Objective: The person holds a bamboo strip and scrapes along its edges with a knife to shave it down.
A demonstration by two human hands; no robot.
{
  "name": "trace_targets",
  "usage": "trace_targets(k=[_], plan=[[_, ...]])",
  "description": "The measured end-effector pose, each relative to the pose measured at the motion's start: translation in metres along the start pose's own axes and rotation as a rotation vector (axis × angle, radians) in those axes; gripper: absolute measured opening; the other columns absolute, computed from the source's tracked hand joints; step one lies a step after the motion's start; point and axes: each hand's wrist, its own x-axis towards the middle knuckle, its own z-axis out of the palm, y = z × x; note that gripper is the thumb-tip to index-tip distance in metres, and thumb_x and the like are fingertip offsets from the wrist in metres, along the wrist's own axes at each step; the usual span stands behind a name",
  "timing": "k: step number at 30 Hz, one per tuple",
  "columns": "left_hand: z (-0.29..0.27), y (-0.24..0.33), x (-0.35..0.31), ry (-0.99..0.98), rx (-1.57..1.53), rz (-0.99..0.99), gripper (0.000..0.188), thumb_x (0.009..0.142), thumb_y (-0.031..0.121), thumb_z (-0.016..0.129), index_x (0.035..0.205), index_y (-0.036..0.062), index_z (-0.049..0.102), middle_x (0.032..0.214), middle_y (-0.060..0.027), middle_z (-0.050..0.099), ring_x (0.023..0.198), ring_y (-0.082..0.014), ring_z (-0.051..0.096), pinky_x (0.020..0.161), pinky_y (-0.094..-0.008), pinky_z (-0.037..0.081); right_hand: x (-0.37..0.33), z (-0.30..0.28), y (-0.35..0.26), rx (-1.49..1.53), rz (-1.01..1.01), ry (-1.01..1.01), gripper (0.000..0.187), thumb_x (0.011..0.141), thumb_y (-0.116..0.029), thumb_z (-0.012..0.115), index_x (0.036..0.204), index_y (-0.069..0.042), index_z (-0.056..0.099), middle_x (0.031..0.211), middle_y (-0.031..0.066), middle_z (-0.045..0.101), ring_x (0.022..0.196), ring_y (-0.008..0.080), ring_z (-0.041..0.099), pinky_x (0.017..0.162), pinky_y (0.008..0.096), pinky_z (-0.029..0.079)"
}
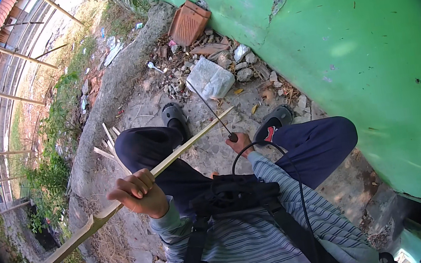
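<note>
My left hand (141, 191) is closed around a long pale strip of split bamboo (190, 142). The strip slants from the lower left up toward the middle, with a notched, raised node (93, 221) below the hand. In my right hand (241, 144) is the dark handle of a knife (207, 105) with a long, thin blade pointing up and left. Blade and strip cross near the strip's far end; whether they touch I cannot tell. More split bamboo strips (111, 147) lie beside my left knee.
A white block (209, 78) rests among stones and rubble ahead of my feet, near reddish clay tiles (189, 22). A green wall (354, 54) rises on the right. A low concrete kerb (118, 79) runs along the left, with plants (48, 174) beyond. A black cable (297, 173) loops beside my right arm.
</note>
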Motion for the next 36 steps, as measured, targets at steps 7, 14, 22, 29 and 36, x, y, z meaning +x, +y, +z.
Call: trace_targets(k=[7, 14, 22, 29, 36], plan=[[-0.008, 0.001, 0.003, -0.056, -0.004, 0.052, 0.058, 0.107, 0.054, 0.026, 0.063, 0.0163, 0.032, 0.045, 0.0042, 0.025, 0.035, -0.0078, 0.017, 0.036, -0.0253, 0.018, 0.015, 0.004, -0.023, 0.006, -0.090, 0.012, 0.033, 0.080, -0.030, 0.074, 0.076, 0.001, 0.064, 0.068, 0.0187, 0.065, 0.066, 0.0347, 0.066, 0.064, 0.0429, 0.050], [0.001, 0.004, -0.006, -0.094, 0.021, 0.083, 0.058, 0.107, 0.052, 0.027, 0.062, 0.0169, 0.032, 0.045, 0.0051, 0.023, 0.033, -0.0068, 0.017, 0.034, -0.0248, 0.018, 0.015, 0.003, -0.036, 0.046, -0.070, -0.091, 0.035, 0.080, -0.029, 0.075, 0.073, 0.002, 0.063, 0.064, 0.0177, 0.062, 0.059, 0.0319, 0.062, 0.060, 0.0426, 0.048], [0.005, 0.005, -0.009, -0.254, -0.070, 0.094, 0.059, 0.108, 0.047, 0.032, 0.057, 0.0184, 0.028, 0.041, 0.0075, 0.020, 0.031, -0.0048, 0.015, 0.033, -0.0241, 0.016, 0.021, 0.006, -0.026, -0.010, -0.094, -0.011, 0.032, 0.078, -0.029, 0.075, 0.071, 0.001, 0.064, 0.065, 0.0181, 0.063, 0.061, 0.0336, 0.064, 0.061, 0.0433, 0.049], [0.005, 0.010, -0.017, -0.255, -0.090, 0.082, 0.059, 0.109, 0.042, 0.033, 0.055, 0.0184, 0.027, 0.040, 0.0075, 0.021, 0.031, -0.0050, 0.015, 0.033, -0.0237, 0.016, 0.026, 0.007, -0.010, -0.117, -0.045, 0.010, 0.027, 0.076, -0.025, 0.074, 0.074, 0.000, 0.065, 0.069, 0.0192, 0.066, 0.066, 0.0367, 0.066, 0.063, 0.0443, 0.051], [-0.003, 0.011, -0.012, -0.387, -0.136, 0.068, 0.058, 0.106, 0.036, 0.045, 0.053, 0.0182, 0.028, 0.039, 0.0073, 0.024, 0.029, -0.0047, 0.018, 0.032, -0.0232, 0.017, 0.017, 0.006, -0.038, 0.033, -0.178, -0.143, 0.028, 0.075, -0.023, 0.073, 0.072, 0.002, 0.061, 0.065, 0.0183, 0.062, 0.061, 0.0355, 0.060, 0.062, 0.0429, 0.047]])
